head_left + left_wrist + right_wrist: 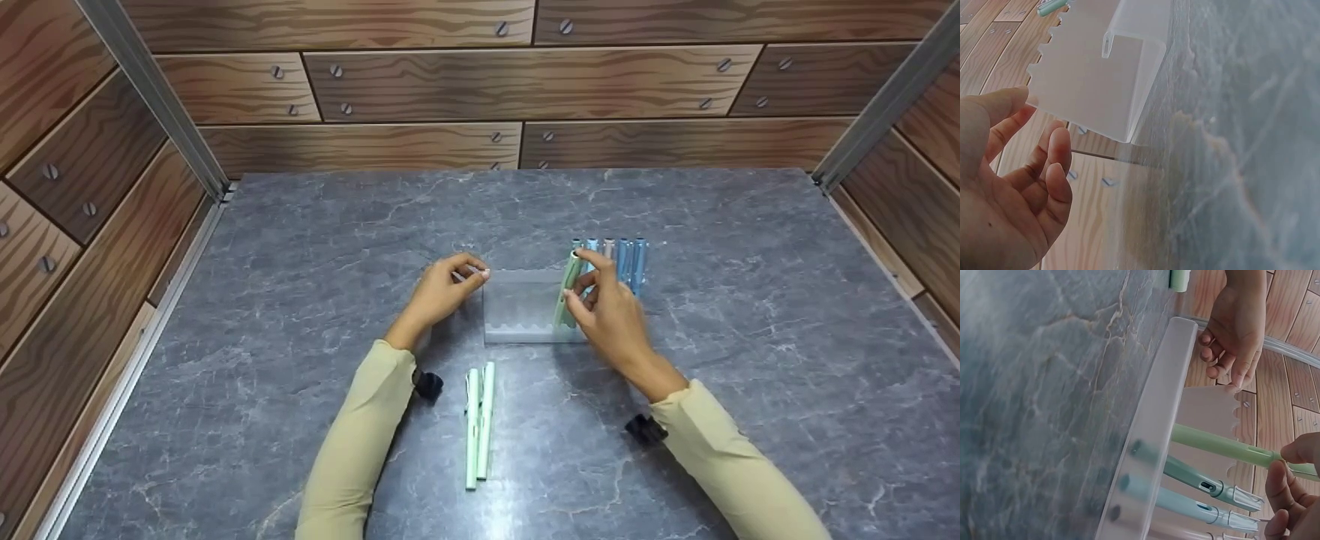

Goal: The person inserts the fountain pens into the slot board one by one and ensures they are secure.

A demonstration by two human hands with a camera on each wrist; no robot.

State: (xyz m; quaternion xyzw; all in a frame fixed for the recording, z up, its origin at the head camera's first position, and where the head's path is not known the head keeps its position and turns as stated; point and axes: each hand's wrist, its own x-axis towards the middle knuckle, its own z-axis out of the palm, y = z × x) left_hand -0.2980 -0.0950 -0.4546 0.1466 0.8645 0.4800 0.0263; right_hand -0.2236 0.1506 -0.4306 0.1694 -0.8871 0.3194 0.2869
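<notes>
A frosted clear pen stand (519, 304) with notched edges sits mid-table. My left hand (448, 289) pinches the upper left corner of its back panel between thumb and index finger; the other fingers curl loosely. My right hand (616, 319) pinches a light green pen (1224, 447) near its clip end. That pen leans in the stand, its lower end behind the front lip. Beside it in the right wrist view lean a teal pen (1207, 482), a light blue pen (1188, 505) and a pink pen (1179, 533). The right hand partly hides the row in the head view.
Two light green pens (486, 420) lie side by side on the marbled grey table (262, 360), nearer me than the stand. Blue pens (639, 262) end the row at right. Wood-patterned walls (480, 82) and metal rails (150, 97) border the table.
</notes>
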